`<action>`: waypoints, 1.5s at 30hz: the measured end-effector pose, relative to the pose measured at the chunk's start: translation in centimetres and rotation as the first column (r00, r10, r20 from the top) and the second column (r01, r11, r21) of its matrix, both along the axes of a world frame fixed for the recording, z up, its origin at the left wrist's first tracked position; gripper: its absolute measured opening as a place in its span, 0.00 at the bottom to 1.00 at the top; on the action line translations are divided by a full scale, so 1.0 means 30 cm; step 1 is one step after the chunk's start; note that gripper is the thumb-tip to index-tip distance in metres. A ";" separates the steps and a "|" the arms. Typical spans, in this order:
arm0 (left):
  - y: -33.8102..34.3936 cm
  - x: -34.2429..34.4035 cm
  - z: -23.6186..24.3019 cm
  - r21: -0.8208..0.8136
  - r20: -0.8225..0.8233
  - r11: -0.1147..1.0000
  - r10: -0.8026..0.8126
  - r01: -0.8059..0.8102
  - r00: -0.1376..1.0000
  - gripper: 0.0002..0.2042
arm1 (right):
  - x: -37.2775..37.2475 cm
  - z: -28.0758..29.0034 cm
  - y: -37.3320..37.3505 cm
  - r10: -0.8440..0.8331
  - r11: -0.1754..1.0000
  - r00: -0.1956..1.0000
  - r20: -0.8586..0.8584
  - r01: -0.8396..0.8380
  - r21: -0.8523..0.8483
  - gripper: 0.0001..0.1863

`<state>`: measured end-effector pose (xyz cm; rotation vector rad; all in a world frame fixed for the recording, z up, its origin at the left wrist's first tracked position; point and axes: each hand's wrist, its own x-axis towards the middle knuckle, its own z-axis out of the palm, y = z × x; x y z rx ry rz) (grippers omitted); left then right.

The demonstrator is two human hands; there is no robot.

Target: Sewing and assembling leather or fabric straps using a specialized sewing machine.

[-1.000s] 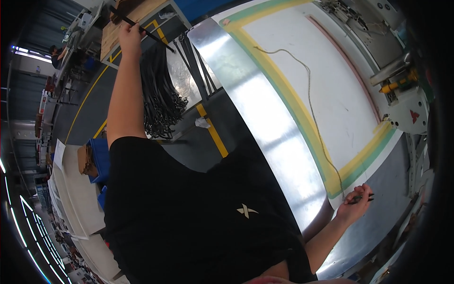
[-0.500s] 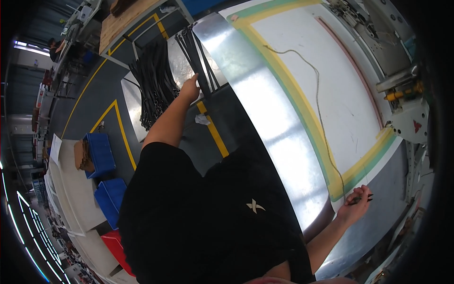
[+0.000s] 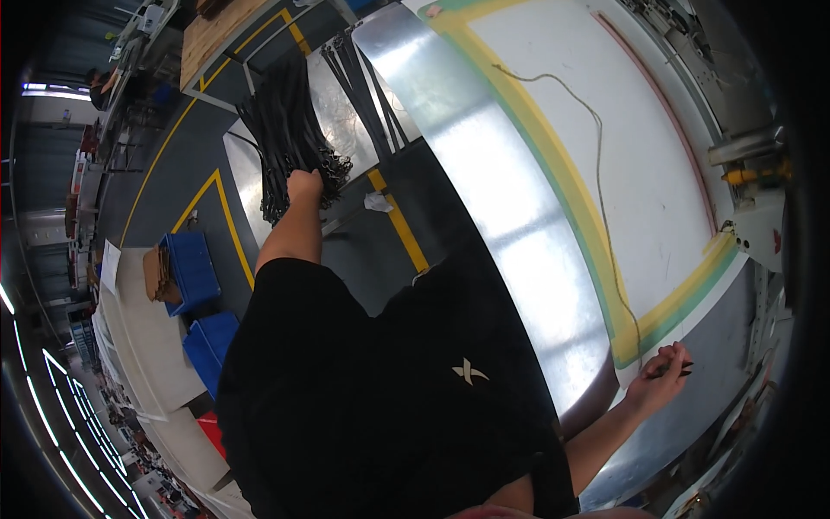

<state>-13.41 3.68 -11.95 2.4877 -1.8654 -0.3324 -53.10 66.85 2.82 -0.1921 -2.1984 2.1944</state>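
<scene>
The left hand [image 3: 304, 184] is now at the near end of the big heap of black straps [image 3: 281, 112], beside the metal clasps [image 3: 333, 164]. A second ago it was raised at the far end with one dark strap in its grasp; half a second ago it was over by the smaller bunch [image 3: 359, 95], a finger stretched out. Now the fingers are curled in and look nearly closed, touching the heap (whether they grip a strap, I cannot tell). Both lots of straps lie on the silver table [image 3: 339, 121], the smaller bunch nearer the metal counter [image 3: 484, 199].

The right hand [image 3: 661, 376] has hardly changed: at the near corner of the white panel [image 3: 657, 173], its fingers are folded round a small dark tool [image 3: 685, 373], whose tips poke out. The cord [image 3: 599, 164] keeps its bent line over the panel and the yellow tape [image 3: 553, 164], its near end just beside that hand. The whole view has shifted slightly
</scene>
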 end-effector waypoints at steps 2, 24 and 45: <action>-0.013 0.004 -0.008 0.003 -0.003 1.000 -0.001 0.001 1.000 0.24 | -0.008 -0.010 0.010 0.017 1.000 1.000 -0.017 -0.017 -0.001 0.11; -0.147 -0.363 0.596 -0.019 -0.974 0.921 -0.105 -0.389 -0.203 0.06 | 0.026 0.024 0.028 0.159 0.987 0.986 -0.043 -0.160 -0.021 0.07; 1.046 -1.355 0.929 -0.369 -0.734 -0.748 -0.130 0.552 -0.667 0.24 | -0.070 0.219 -0.106 0.768 0.586 0.541 -0.343 -0.375 0.719 0.20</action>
